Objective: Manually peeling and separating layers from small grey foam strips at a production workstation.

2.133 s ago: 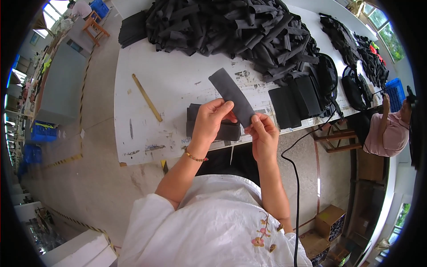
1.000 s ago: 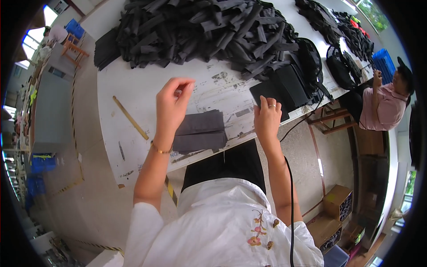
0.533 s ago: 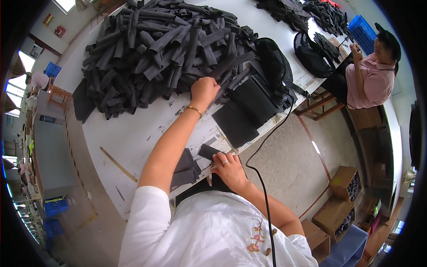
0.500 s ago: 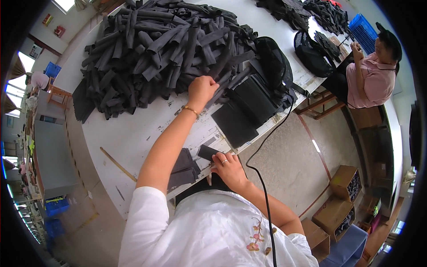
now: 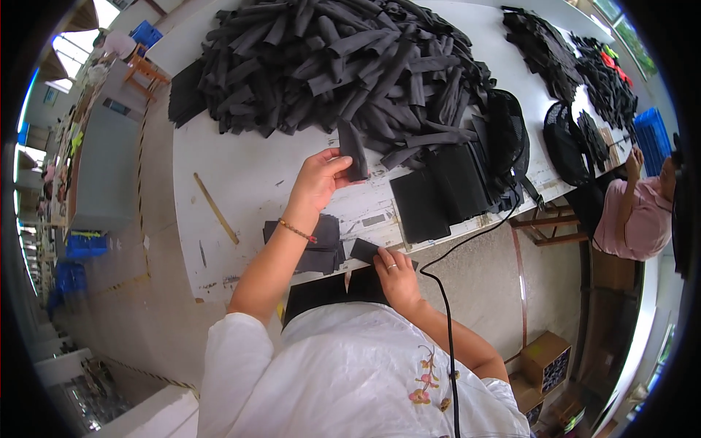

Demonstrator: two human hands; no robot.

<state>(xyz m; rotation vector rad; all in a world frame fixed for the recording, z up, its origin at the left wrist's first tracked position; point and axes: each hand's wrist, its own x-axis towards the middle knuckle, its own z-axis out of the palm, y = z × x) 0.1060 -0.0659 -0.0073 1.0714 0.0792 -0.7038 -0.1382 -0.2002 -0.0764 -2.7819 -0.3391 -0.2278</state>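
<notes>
My left hand (image 5: pixel 318 181) is closed on a curled dark grey fabric strip (image 5: pixel 352 150), pinched between thumb and fingers above the white table (image 5: pixel 252 171). Close to the table's front edge, my right hand (image 5: pixel 398 277) grips a small flat black fabric piece (image 5: pixel 364 251); part of that piece lies hidden under the fingers. To its left is a neat stack of dark grey fabric pieces (image 5: pixel 321 241), partly behind my left forearm. Beyond my left hand rises a large heap of curled dark strips (image 5: pixel 328 62).
Flat black sheets (image 5: pixel 418 208) and a black mesh bag (image 5: pixel 507 135) sit to the right. A black cable (image 5: pixel 447 321) runs down across my body. On the table's left lies a wooden stick (image 5: pixel 215 208). A person in pink (image 5: pixel 635 215) sits at far right.
My left hand has drawn back from the heap with a fabric strip in its fingers. My right hand keeps its piece near the edge. The whole view has shifted.
</notes>
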